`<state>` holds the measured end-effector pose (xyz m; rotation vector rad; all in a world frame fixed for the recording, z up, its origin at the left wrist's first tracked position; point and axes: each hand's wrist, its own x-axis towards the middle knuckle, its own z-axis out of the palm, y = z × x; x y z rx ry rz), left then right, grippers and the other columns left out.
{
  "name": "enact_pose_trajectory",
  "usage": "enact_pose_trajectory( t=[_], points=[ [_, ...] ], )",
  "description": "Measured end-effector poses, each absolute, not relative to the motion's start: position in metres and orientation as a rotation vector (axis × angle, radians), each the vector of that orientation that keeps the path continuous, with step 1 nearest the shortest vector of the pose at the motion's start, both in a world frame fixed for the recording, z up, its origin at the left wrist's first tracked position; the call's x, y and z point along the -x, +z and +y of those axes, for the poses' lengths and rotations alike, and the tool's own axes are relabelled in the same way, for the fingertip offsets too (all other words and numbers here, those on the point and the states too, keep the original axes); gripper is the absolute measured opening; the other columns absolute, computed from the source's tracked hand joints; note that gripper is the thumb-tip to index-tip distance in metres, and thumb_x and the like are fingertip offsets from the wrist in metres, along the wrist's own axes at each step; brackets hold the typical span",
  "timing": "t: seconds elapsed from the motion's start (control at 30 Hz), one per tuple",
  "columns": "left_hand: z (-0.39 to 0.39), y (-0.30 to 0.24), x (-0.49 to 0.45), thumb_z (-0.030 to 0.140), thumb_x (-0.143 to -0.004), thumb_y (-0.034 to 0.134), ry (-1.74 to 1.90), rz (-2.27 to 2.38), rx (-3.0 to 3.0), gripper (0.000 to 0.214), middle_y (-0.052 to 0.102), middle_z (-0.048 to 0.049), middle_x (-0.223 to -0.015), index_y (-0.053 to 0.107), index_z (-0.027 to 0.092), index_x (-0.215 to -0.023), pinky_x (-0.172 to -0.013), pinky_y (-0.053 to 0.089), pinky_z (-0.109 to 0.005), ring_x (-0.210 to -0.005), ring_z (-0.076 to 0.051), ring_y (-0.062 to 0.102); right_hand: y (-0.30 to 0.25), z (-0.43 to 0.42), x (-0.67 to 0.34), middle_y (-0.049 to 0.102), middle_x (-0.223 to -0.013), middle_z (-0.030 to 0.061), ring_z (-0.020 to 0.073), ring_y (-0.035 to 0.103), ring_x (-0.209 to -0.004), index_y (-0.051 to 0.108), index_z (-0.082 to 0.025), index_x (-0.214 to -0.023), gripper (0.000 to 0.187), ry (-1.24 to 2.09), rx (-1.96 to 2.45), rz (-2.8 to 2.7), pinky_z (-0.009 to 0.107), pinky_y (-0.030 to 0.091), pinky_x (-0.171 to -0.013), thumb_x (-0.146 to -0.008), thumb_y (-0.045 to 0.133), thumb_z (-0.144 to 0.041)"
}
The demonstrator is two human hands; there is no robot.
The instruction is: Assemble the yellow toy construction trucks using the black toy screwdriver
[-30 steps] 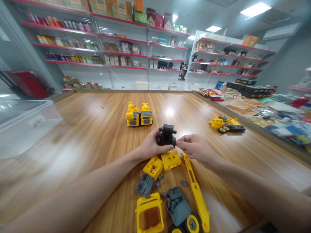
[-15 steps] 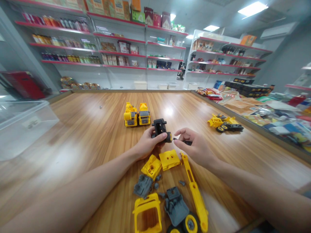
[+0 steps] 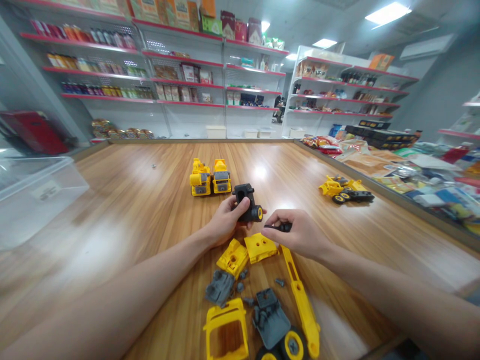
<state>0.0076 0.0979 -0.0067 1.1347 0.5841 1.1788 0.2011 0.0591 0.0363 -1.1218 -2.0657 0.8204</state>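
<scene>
Two bare hands meet above a wood-topped table (image 3: 131, 200), a narrow gap between them. The left hand (image 3: 224, 220) grips a black toy chassis (image 3: 243, 194), thumb pressed across its near face and fingers wrapped behind, holding it clear of the tabletop. The chassis stands tilted in the grasp, its pegged end up and its long side running down toward a small wheel (image 3: 258, 213) at the lower right, whose yellow hub faces the right hand (image 3: 302, 232). That hand, the nearer of the two to the loose parts on the right, lies just beside the wheel, to its right and slightly lower, apart from it. Its fingers are closed on a slim dark piece (image 3: 283, 227), mostly hidden by the hand; the visible length lies roughly crosswise, one end aimed toward the left hand. Exactly what the piece is cannot be told. Directly below the gap sits a yellow plate (image 3: 260, 247) with two holes, beside a yellow block (image 3: 233, 258). A long yellow boom (image 3: 302, 297) stretches from under the right hand toward the viewer, a gray screw (image 3: 279, 282) near its left side.
</scene>
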Motion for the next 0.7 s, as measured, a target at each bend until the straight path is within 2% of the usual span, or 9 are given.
enact_pose_trajectory(
  t=[0.07,0.17,0.23,0.4,0.6,0.7],
  points=[
    [0.0977,-0.0062,-0.0079,0.046,-0.082,0.066,1.178,0.591,-1.127,0.035,0.071,-0.0075,-0.084,0.055,0.015,-0.093,-0.049,0.049,-0.021,-0.048,-0.008,0.059,0.0358,0.0589,-0.2006,0.056,-0.058,-0.0046,0.0095,0.049,-0.052,0.062,-0.015,-0.092,0.022,0.794,1.138,-2.016,0.022,0.035,-0.051,-0.080,0.068,-0.033],
    [0.0976,-0.0073,-0.0076,0.044,-0.080,0.069,1.157,0.597,-1.139,0.035,0.071,-0.0070,-0.082,0.057,0.014,-0.094,-0.051,0.052,-0.023,-0.051,-0.010,0.061,0.0336,0.0589,-0.2005,0.054,-0.056,-0.0079,0.0097,0.048,-0.049,0.055,-0.019,-0.117,0.044,0.768,1.160,-1.978,0.022,0.033,-0.048,-0.078,0.070,-0.034],
    [0.0976,-0.0085,-0.0074,0.045,-0.080,0.069,1.139,0.592,-1.181,0.035,0.070,-0.0056,-0.076,0.058,0.014,-0.093,-0.051,0.054,-0.024,-0.050,-0.012,0.062,0.0316,0.0587,-0.2005,0.053,-0.056,-0.0082,0.0099,0.048,-0.050,0.053,-0.021,-0.124,0.051,0.749,1.161,-1.996,0.022,0.032,-0.048,-0.078,0.071,-0.034],
    [0.0977,-0.0101,-0.0078,0.048,-0.081,0.066,1.110,0.600,-1.273,0.034,0.066,-0.0020,-0.062,0.058,0.015,-0.087,-0.047,0.052,-0.024,-0.045,-0.013,0.061,0.0285,0.0572,-0.1990,0.053,-0.057,-0.0063,0.0101,0.048,-0.052,0.061,-0.019,-0.115,0.039,0.680,1.152,-2.030,0.023,0.034,-0.050,-0.080,0.068,-0.033],
    [0.0969,-0.0100,-0.0083,0.051,-0.079,0.066,1.097,0.634,-1.268,0.037,0.062,-0.0005,-0.056,0.057,0.016,-0.083,-0.042,0.047,-0.022,-0.042,-0.011,0.056,0.0325,0.0572,-0.1996,0.057,-0.058,-0.0040,0.0102,0.048,-0.051,0.067,-0.016,-0.107,0.036,0.645,1.184,-2.008,0.023,0.034,-0.049,-0.078,0.070,-0.037],
    [0.0980,-0.0097,-0.0084,0.049,-0.078,0.068,1.131,0.627,-1.242,0.036,0.063,0.0006,-0.060,0.056,0.016,-0.084,-0.042,0.046,-0.021,-0.042,-0.010,0.056,0.0345,0.0583,-0.2019,0.058,-0.056,-0.0021,0.0100,0.048,-0.050,0.071,-0.015,-0.090,0.030,0.696,1.192,-2.044,0.023,0.032,-0.048,-0.083,0.066,-0.043]
  ],
)
